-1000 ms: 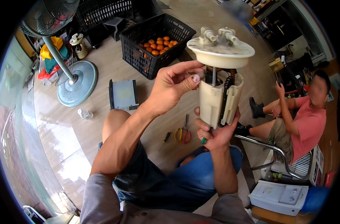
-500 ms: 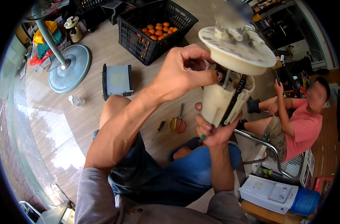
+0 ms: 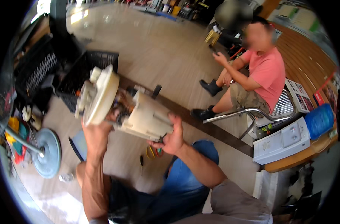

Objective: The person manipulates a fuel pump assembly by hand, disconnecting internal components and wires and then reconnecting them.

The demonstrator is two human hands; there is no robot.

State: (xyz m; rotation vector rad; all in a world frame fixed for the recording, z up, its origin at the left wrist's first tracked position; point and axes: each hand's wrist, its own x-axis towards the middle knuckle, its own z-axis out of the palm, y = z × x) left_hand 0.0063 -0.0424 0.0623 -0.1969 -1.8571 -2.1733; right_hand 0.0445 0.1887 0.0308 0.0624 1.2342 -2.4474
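Left hand clasps the flange end at 9 o'clock, right hand cups the canister of the cream plastic pump module — rigid, bulky, probably light — best gripped by its body.

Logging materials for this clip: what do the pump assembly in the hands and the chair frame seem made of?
Pump assembly: looks like moulded plastic, cream, matt, with no glint; its inner parts are too blurred to tell. Chair frame: probably chromed or polished steel tube, judging by its bright highlights.
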